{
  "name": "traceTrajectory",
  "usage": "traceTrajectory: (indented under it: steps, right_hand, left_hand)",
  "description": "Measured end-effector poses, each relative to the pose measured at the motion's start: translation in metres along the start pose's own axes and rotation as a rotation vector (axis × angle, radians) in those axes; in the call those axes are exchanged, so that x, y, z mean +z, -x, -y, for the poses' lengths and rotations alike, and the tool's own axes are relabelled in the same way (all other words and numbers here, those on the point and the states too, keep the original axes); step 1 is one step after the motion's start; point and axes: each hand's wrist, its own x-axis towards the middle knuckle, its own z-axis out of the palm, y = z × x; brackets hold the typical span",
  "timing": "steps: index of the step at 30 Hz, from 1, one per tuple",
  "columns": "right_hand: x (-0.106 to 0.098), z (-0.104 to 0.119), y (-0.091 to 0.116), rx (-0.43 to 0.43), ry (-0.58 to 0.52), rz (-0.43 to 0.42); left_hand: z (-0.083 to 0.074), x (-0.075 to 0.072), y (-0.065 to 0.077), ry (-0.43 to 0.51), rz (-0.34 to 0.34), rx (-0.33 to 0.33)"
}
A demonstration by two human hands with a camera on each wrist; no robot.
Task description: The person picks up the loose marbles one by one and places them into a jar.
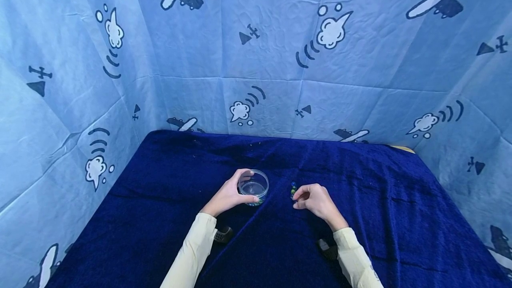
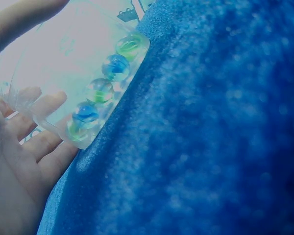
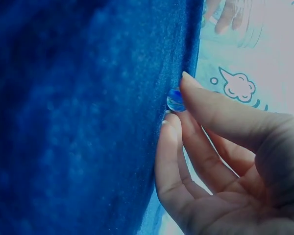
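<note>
Main risk, I'd say: the glass marble (image 3: 175,99) squirting out, since it's smooth, round & sits only at the tips of the R hand (image 1: 318,200), thumb & fingers narrowed on it. A nudge from those fingers could also roll the loose marbles (image 1: 294,186) just beside, well in from the worktop's (image 1: 380,190) far edge, a bit R of midway btwn side edges. Tipping the clear round tub (image 1: 262,190) would prob. spill it; it's slightly L of midway, L hand (image 1: 227,198) curled round its wall. Inside, at bottom: 5+ blue/green marbles (image 2: 116,67); no lid on.
</note>
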Motion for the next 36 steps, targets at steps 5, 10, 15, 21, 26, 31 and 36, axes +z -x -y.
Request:
traceTrajectory:
  steps: [5,10,15,21,26,31,36]
  right_hand:
    - [-0.001,0.0,0.0,-0.025,0.019,0.01]
    - [-0.001,0.001,-0.001,-0.017,0.056,-0.009]
    - [-0.004,0.007,-0.001,0.021,0.066,-0.062]
    - [-0.008,0.015,-0.005,-0.006,0.084,-0.129]
    - [-0.008,0.019,-0.007,-0.047,0.094,-0.169]
    - [-0.007,0.024,-0.009,-0.052,0.065,-0.187]
    - [-0.006,0.026,-0.011,-0.037,0.028,-0.208]
  left_hand:
    - [0.001,0.0,0.0,0.002,-0.003,0.003]
    - [0.001,0.0,0.001,-0.019,-0.003,-0.007]
    - [0.001,0.001,0.001,-0.023,-0.002,-0.01]
    - [0.001,0.001,0.001,-0.01,-0.001,-0.017]
    - [0.001,0.001,0.0,0.018,0.01,-0.021]
    - [0.0,0.001,0.0,0.017,0.012,-0.023]
    - [-0.001,0.0,0.0,0.011,0.008,-0.031]
